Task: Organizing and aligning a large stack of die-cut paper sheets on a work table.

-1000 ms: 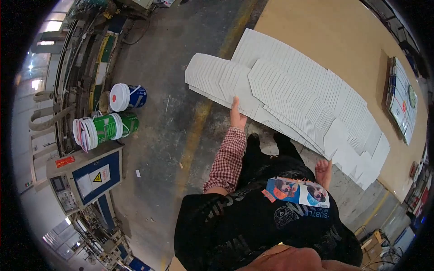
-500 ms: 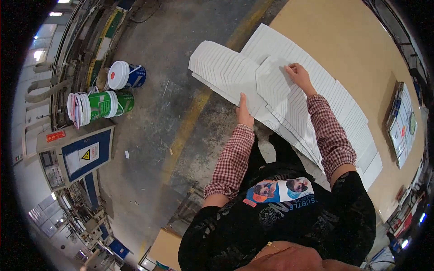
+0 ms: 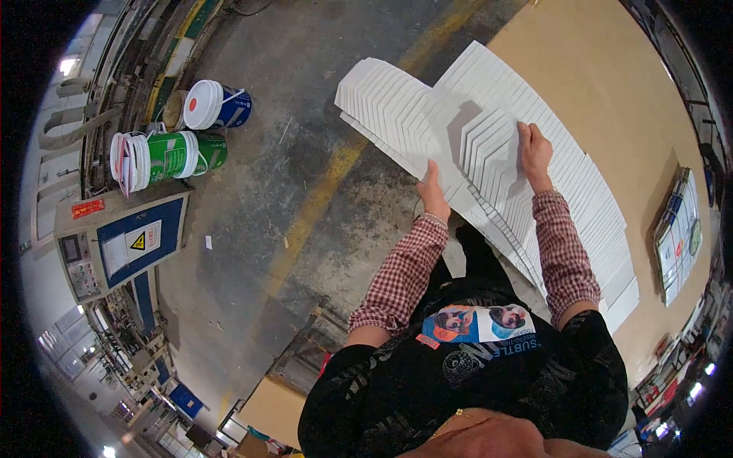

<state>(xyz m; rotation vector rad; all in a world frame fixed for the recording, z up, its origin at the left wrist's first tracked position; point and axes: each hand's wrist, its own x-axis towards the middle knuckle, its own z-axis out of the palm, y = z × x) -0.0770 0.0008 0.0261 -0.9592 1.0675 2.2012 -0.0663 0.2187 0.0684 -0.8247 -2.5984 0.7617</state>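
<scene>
Many thin white card sheets with angled edges lie fanned in overlapping rows. A smaller fanned stack of the same sheets rests over the middle, casting a shadow to its left. At that stack's right side my right hand is closed, its fingers curled against the sheet edges. My left hand holds the near edge of the white card sheets. Its thumb points up on top, and its other fingers are hidden by the sheets.
The sheets lie on a large tan board surface. A wrapped flat bundle sits at its right. On the floor to the left stand a blue bucket and green buckets, beside a control cabinet.
My right hand has moved from the top of the small stack to its right side, and its fingers have curled in. The small stack has shifted and looks raised. The whole view has turned slightly.
</scene>
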